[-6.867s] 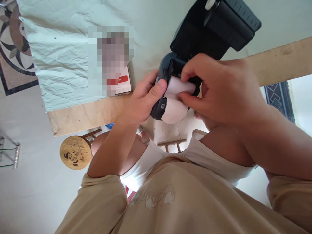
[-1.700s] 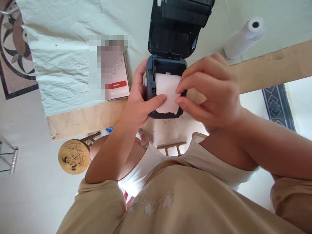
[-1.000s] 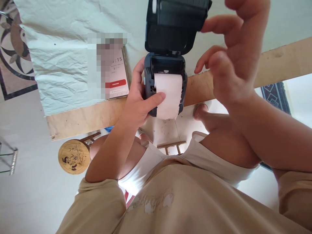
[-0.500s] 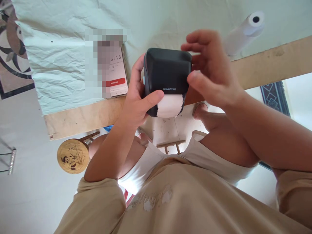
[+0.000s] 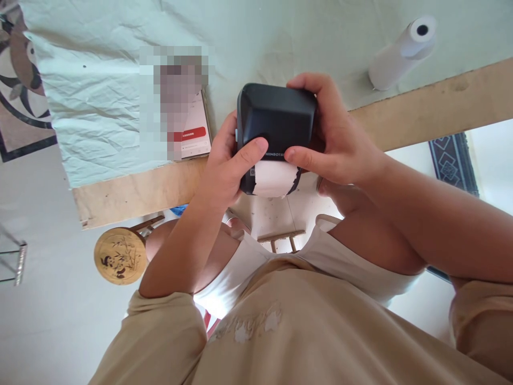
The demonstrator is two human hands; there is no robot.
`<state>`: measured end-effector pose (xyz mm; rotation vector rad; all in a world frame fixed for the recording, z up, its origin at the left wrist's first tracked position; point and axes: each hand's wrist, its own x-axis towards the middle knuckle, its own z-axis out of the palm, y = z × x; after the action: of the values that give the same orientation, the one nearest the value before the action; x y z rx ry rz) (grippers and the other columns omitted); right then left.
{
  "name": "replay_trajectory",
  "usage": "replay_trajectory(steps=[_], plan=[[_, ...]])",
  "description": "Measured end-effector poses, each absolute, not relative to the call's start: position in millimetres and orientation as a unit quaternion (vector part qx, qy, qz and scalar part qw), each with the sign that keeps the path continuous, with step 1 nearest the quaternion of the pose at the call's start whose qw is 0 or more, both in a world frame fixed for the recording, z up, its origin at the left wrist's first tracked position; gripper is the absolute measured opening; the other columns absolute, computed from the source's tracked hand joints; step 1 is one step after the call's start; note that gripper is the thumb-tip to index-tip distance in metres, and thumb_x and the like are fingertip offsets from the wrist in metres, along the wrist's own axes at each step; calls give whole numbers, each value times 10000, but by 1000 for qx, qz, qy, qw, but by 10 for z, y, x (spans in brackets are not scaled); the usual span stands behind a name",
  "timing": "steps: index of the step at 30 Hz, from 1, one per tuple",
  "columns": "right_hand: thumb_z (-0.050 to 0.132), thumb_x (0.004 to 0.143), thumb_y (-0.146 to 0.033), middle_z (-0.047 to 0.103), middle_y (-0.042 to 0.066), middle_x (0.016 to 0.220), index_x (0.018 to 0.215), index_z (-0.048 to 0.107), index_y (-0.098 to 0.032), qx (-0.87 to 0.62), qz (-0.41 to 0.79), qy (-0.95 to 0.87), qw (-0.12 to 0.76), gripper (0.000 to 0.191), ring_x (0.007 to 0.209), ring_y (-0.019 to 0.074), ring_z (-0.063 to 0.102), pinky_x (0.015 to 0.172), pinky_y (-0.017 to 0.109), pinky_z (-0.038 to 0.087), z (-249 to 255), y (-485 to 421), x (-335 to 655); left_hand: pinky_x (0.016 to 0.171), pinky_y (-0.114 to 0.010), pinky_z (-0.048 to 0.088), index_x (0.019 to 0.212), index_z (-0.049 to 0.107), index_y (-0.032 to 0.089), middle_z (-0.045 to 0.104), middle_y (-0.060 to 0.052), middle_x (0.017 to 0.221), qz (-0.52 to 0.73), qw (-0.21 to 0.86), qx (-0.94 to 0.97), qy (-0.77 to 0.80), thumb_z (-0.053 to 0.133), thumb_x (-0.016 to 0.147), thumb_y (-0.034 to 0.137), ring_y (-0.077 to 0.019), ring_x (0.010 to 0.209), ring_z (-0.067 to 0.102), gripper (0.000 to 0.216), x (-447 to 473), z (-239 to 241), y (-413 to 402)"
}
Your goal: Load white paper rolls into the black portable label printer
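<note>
A black label printer (image 5: 280, 120) marked NIIMBOT is held up over the table's near edge. White label paper (image 5: 276, 178) sticks out from its lower front, with a ragged dark edge along one side. My left hand (image 5: 230, 166) is closed around the printer's left side, its thumb on the front face. My right hand (image 5: 334, 133) grips the right side, fingers curled over the back corner and thumb near the printed name. Fingers of both hands behind the printer are hidden.
A phone (image 5: 196, 133), partly pixelated, lies on the pale green cloth (image 5: 108, 107) to the left. At the right stands a white paper roll (image 5: 395, 61). The wooden table edge (image 5: 132, 195) runs below. A round stool (image 5: 120, 256) with a panda picture is at lower left.
My right hand, apart with loose fingers before, has come in and closed on the printer's right side. The left hand keeps its hold; its thumb has shifted slightly up. The printer tilts a little.
</note>
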<state>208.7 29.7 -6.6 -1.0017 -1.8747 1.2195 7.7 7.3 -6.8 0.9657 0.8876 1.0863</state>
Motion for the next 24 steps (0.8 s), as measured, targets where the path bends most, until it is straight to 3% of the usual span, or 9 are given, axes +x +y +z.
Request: replay_trajectory(steps=[8, 12, 15, 18, 21, 24], plan=[[666, 858, -550, 554, 72, 1245, 1467, 265, -232, -416, 490, -699, 313, 796, 767, 40, 500, 599, 200, 462, -5, 241, 2066, 744, -330, 574, 1087, 647, 247, 719, -45, 977, 464, 674, 410, 403, 716, 908, 402, -299, 1079, 738, 247, 83, 0, 66], [664, 846, -576, 564, 60, 1231, 1494, 271, -256, -434, 485, -697, 300, 823, 778, 52, 530, 621, 214, 479, -22, 243, 2071, 901, -363, 610, 1039, 665, 230, 739, -61, 997, 485, 691, 374, 383, 642, 935, 502, -298, 1234, 694, 292, 120, -69, 113], [651, 837, -623, 563, 80, 1294, 1497, 302, -245, -443, 445, -718, 299, 837, 889, 94, 581, 789, 279, 549, -18, 242, 2093, 1010, -386, 595, 992, 681, 218, 749, -68, 954, 494, 689, 360, 388, 503, 994, 596, -293, 1275, 672, 418, 139, -132, 149], [560, 869, -696, 519, 111, 1413, 1468, 360, -209, -442, 362, -747, 339, 797, 1197, 180, 586, 1050, 369, 531, -2, 235, 2131, 1058, -387, 575, 984, 699, 222, 750, -52, 934, 513, 678, 354, 390, 475, 1025, 580, -279, 1307, 654, 425, 129, -167, 161], [520, 910, -652, 483, 102, 1482, 1429, 410, -215, -415, 304, -774, 369, 687, 1332, 211, 541, 1069, 397, 517, 5, 241, 2166, 1051, -384, 567, 982, 727, 230, 752, -43, 921, 523, 672, 368, 374, 530, 1013, 567, -276, 1316, 636, 391, 98, -177, 157], [581, 905, -571, 512, 90, 1461, 1420, 429, -229, -348, 291, -808, 376, 637, 1376, 209, 518, 1143, 398, 495, 3, 265, 2176, 913, -326, 583, 868, 719, 254, 737, -8, 841, 531, 664, 378, 365, 601, 994, 513, -231, 1154, 680, 311, 73, -172, 153]])
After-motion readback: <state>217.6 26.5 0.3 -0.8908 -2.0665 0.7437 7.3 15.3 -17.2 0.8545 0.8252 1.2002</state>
